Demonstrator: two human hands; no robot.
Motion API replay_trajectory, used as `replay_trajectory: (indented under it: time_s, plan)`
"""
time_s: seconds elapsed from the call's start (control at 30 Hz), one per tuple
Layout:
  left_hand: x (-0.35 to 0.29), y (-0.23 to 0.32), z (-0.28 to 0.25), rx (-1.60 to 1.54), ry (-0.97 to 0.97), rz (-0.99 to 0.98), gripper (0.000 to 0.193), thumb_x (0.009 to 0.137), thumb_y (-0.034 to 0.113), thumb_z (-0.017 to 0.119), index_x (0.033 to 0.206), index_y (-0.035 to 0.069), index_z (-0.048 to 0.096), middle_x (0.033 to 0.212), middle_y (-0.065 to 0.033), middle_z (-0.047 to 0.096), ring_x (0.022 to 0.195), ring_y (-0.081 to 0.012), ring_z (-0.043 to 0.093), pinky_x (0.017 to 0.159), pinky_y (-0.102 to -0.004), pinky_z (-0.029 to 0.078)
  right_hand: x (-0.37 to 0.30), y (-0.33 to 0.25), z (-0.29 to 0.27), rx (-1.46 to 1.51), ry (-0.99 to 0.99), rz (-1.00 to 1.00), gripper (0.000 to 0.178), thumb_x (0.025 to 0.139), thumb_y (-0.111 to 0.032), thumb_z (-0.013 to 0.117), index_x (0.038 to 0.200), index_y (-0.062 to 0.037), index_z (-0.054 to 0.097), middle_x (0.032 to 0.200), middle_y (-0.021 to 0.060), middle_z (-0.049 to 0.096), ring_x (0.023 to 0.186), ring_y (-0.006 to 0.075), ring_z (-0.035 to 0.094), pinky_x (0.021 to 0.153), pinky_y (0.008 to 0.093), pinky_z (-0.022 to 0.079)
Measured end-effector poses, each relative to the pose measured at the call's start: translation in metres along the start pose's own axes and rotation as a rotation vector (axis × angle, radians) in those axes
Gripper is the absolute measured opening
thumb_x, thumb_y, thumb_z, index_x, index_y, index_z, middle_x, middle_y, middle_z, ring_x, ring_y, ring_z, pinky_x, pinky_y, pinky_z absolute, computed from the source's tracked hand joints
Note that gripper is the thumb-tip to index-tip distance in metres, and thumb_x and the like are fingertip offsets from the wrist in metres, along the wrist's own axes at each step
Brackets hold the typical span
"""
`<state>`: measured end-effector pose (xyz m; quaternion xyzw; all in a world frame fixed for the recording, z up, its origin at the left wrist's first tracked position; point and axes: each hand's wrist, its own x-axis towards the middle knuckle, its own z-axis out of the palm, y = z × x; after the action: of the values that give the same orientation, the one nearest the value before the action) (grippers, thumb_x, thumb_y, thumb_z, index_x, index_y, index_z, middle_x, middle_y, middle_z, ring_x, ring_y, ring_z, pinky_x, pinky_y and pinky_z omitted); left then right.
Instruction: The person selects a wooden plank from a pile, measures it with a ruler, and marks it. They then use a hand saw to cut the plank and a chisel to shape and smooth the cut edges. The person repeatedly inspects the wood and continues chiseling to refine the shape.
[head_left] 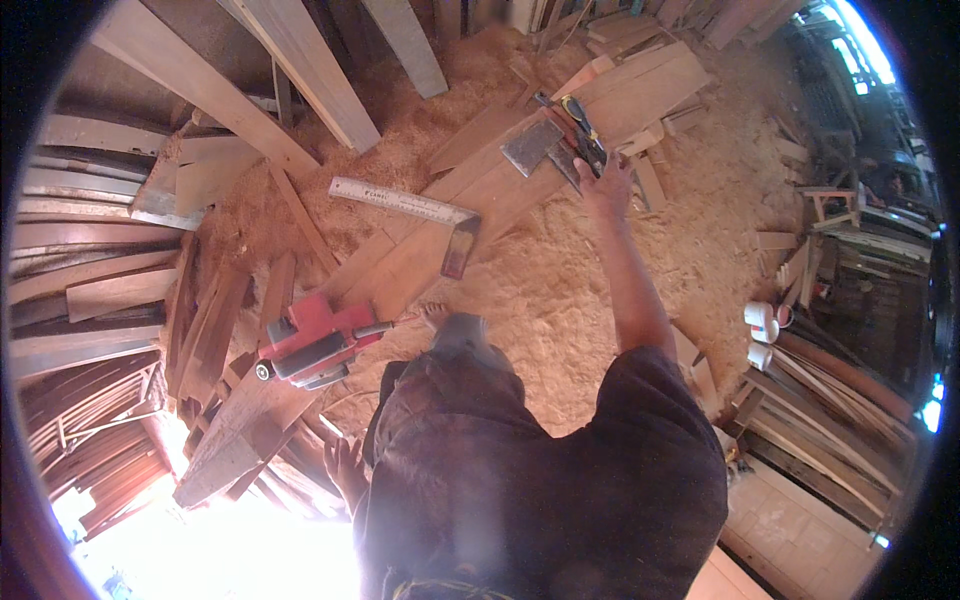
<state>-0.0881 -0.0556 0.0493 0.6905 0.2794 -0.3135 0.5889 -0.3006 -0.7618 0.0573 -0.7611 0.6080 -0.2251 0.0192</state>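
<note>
One right hand [605,180] on dark slim tool [585,140], rough planks [640,90], sawdust [560,290]

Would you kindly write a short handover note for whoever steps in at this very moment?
Right hand: stretched forward onto the tools lying on the plank; whether it grips one cannot be told.
Left hand: low at the side, apparently empty.
Things: square lies across the plank; red planer sits on the near plank end; sawdust covers the floor.
Done: tools are laid out.
Left: nothing lifted off the plank yet.
</note>
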Motion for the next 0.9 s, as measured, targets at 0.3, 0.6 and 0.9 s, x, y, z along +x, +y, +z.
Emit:
replay_trajectory:
  time_s: [0.3, 0.6, 0.9]
  plan:
    - [-0.01, 0.02, 0.025, 0.179, 0.081, -0.025, 0.072, 0.102, 0.025, 0.074, 0.161, 0.007, 0.037, 0.148, -0.0175, 0.056, 0.128, -0.0301, 0.061, 0.102, -0.0466, 0.053, 0.035, -0.007, 0.002, -0.043, -0.248, -0.014, 0.04, 0.09, -0.041, 0.078, 0.112, -0.0076, 0.077, 0.11, 0.0198, 0.076, 0.101, 0.041, 0.073, 0.088, 0.0529, 0.058]
    - [-0.018, 0.032, 0.036, 0.167, 0.061, -0.049, 0.071, 0.102, 0.03, 0.074, 0.16, 0.003, 0.04, 0.148, -0.0173, 0.057, 0.129, -0.0312, 0.061, 0.103, -0.046, 0.053, 0.085, 0.012, 0.014, 0.174, -0.033, -0.04, 0.032, 0.093, -0.032, 0.073, 0.109, -0.0039, 0.075, 0.1, 0.0233, 0.075, 0.094, 0.0437, 0.073, 0.087, 0.0554, 0.057]
    - [-0.019, 0.02, 0.037, 0.142, 0.073, -0.095, 0.069, 0.103, 0.03, 0.073, 0.158, 0.003, 0.042, 0.146, -0.0169, 0.058, 0.128, -0.0314, 0.062, 0.102, -0.0457, 0.053, 0.045, -0.012, 0.008, 0.048, -0.08, -0.203, 0.051, 0.096, -0.034, 0.073, 0.136, -0.0025, 0.066, 0.132, 0.0282, 0.064, 0.121, 0.0492, 0.062, 0.102, 0.0557, 0.053]
